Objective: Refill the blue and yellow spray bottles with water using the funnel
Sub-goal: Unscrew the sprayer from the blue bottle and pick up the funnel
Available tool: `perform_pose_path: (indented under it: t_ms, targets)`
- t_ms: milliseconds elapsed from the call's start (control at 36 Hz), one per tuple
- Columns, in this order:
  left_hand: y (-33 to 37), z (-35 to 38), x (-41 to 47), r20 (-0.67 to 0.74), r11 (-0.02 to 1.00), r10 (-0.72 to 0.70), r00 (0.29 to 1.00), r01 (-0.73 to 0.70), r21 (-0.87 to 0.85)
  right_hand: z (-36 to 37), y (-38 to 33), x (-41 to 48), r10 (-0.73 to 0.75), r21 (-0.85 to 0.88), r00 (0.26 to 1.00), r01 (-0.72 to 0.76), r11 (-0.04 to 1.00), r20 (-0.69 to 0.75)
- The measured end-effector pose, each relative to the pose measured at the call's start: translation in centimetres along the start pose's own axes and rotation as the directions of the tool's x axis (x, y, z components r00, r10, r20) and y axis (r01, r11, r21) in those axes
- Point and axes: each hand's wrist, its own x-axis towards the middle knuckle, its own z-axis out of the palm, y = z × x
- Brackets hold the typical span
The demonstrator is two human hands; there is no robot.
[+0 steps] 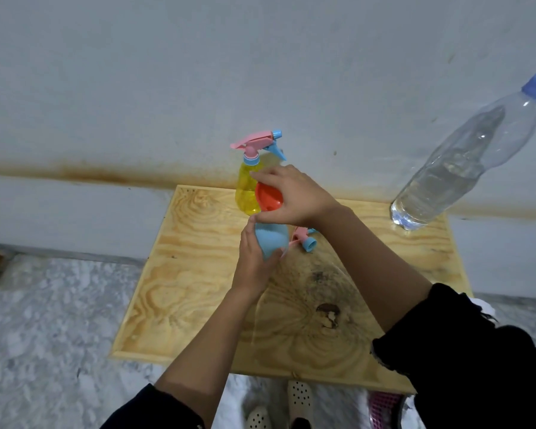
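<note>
The blue spray bottle [271, 238] stands near the middle of the wooden table [198, 289], its spray head off. My left hand [254, 258] grips its body from the left. My right hand [291, 196] holds the orange funnel [269, 197] by the rim, right above the blue bottle's mouth. Behind them stands the yellow spray bottle [246, 190] with its pink and blue spray head [260, 142] on. The blue bottle's removed spray head [305, 238] lies on the table just right of it, partly hidden by my right wrist.
A large clear water bottle [464, 159] with a blue cap stands at the table's back right corner, partly filled. A stained wall runs close behind the table. Feet in white shoes [297, 400] and a pink mesh item [384, 407] are on the marble floor in front.
</note>
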Motion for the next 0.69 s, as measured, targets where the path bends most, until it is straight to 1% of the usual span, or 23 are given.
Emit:
perform_pose_path:
  t_ms: [83, 250, 333, 528, 694]
  targets:
    - [0.0, -0.1, 0.2, -0.004, 1.0, 0.004, 1.0, -0.004, -0.027, 1.2, -0.3, 0.3, 0.01, 0.015, 1.0, -0.011, 1.0, 0.018]
    - [-0.2, -0.1, 0.1, -0.056, 0.999, 0.02, 0.998, -0.019, 0.026, 3.4, -0.6, 0.2, -0.017, -0.054, 0.991, 0.01, 0.998, -0.135]
    - [-0.3, -0.2, -0.1, -0.07, 0.999, 0.006, 0.998, -0.003, 0.042, 3.8, -0.6, 0.1, -0.022, -0.082, 0.986, 0.008, 0.997, -0.168]
    - [0.1, -0.4, -0.3, -0.067, 1.0, -0.006, 0.998, 0.007, 0.022, 3.6, -1.0, -0.2, -0.003, -0.083, 0.985, -0.011, 0.996, -0.173]
    - [-0.2, -1.1, -0.2, -0.037, 0.999, 0.046, 0.998, -0.047, -0.017, 3.7, -1.3, -0.5, 0.033, -0.078, 0.986, -0.046, 0.996, -0.161]
